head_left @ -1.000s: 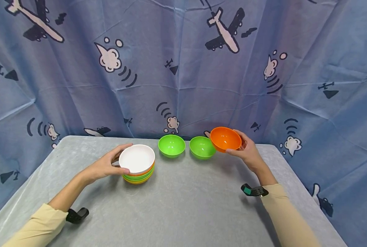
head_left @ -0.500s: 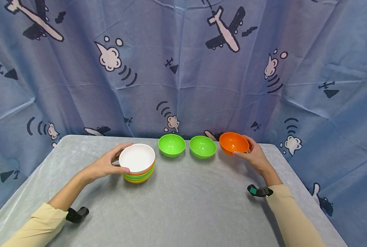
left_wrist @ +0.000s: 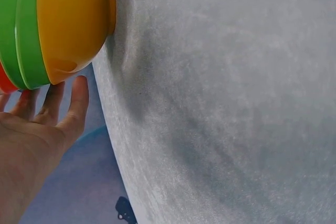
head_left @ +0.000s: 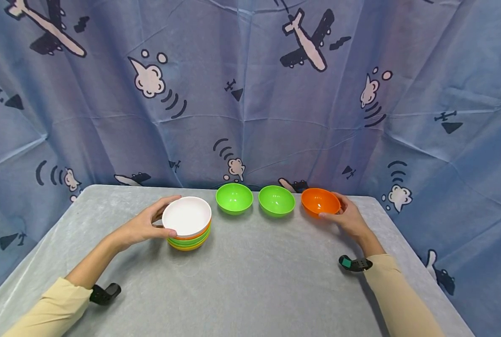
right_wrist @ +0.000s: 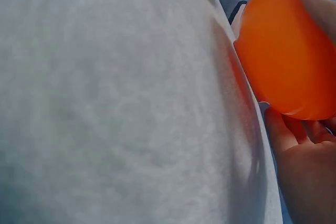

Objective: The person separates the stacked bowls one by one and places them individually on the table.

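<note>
On the left of the head view, my left hand (head_left: 143, 223) holds a stack of nested bowls by its side, thumb at the near rim and fingers behind. A white bowl (head_left: 187, 216) tops the stack; orange, green and yellow ones show beneath. The left wrist view gives the yellow bowl (left_wrist: 71, 19) at the bottom, close to the cloth. At the back right, my right hand (head_left: 351, 219) grips an orange bowl (head_left: 320, 202) upright, thumb in front and fingers at its far side. Whether this bowl's base touches the table cannot be told.
Two green bowls, one left (head_left: 234, 198) and one right (head_left: 276, 201), stand apart along the back edge of the grey cloth-covered table (head_left: 250, 281). The orange bowl is in line with them on the right. A blue patterned curtain (head_left: 208, 93) hangs right behind.
My right hand has carried the orange bowl rightward and down, from above the right green bowl to the spot beside it. The left hand and its stack have stayed put.
</note>
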Tool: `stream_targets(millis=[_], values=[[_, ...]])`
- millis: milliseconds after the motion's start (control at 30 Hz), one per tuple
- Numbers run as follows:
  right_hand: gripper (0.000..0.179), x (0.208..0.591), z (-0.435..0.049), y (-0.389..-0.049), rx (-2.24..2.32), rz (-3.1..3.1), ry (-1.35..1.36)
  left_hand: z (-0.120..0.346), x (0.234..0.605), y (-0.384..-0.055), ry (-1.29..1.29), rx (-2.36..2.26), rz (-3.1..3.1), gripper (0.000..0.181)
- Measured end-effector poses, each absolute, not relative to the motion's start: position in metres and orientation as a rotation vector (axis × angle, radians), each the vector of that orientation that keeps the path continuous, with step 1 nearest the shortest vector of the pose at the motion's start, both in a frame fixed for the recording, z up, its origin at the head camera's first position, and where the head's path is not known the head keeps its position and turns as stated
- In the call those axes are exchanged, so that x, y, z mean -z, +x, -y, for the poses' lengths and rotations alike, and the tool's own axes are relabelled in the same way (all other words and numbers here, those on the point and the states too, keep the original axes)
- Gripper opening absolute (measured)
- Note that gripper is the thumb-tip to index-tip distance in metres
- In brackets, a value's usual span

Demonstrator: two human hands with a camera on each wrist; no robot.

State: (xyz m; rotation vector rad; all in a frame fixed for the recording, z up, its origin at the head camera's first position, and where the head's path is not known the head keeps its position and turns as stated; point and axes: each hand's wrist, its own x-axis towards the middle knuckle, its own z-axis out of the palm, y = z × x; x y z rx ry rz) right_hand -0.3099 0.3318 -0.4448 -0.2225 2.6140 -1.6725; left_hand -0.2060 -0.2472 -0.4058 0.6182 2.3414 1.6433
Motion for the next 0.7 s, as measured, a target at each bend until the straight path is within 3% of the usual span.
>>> stream_targets(millis=[700], values=[[0.101, 0.4409, -0.3375, -0.3031, 1.524, -2.616, -0.21, 0.2477, 0.4061, -0.2062, 0.615, -1.636, -2.343, 0.089]])
